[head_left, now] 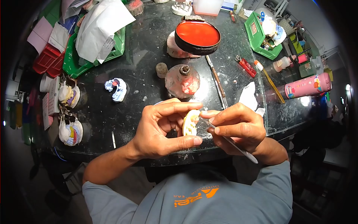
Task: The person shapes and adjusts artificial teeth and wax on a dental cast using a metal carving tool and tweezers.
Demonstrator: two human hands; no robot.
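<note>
"What is being held?"

"The left hand (pixel 158 128) grips a curved, bumpy, cream tooth model (pixel 189 126) above the near edge of the dark, shiny counter (pixel 100 130); the right hand (pixel 240 127) pinches a slim metal tool (pixel 241 150), tip just beside the model."

"And beyond?"

"A round, black-crusted dish (pixel 195 49) with a smooth red filling (pixel 197 33), farther from that edge."

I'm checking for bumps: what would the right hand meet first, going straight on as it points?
The right hand, tool leading, would likely first meet the yellowish model in the left hand; depth is unclear.
</note>
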